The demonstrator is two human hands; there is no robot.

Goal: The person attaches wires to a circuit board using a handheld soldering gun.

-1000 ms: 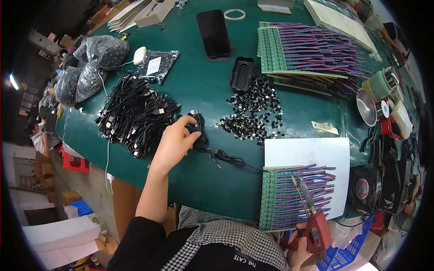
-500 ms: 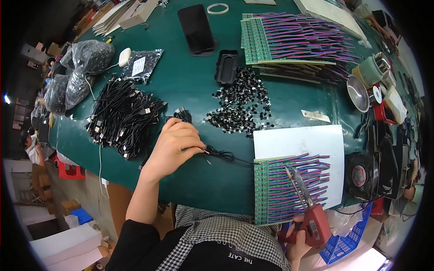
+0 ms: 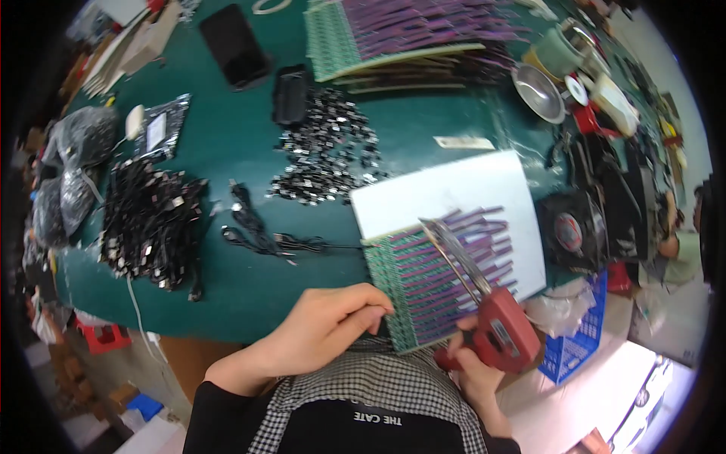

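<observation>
My left hand [image 3: 330,327] is closed at the near left edge of a green circuit board panel [image 3: 387,291], index finger and thumb pinched on its rim. Rows of purple and dark wires run rightward from the panel, which lies on a white sheet [image 3: 439,181]. My right hand [image 3: 470,362] is wrapped round the handle of a red soldering gun [image 3: 502,331]. Its long metal tip and thin feed tube reach up-left over the wires. A black cable [image 3: 302,244] lies on the table, its right end at the panel's top left corner.
A heap of black USB cables [image 3: 151,223] lies left, with another black cable [image 3: 249,218] beside it. Small black connectors [image 3: 325,151] are strewn mid-table near a black tray [image 3: 290,94]. More wired panels [image 3: 333,41] are stacked at the back. A black fan-like device [image 3: 569,231] stands right.
My left hand has let go of the black cable and moved down-right to the panel's edge. The view has shifted and turned; my right hand still holds the soldering gun.
</observation>
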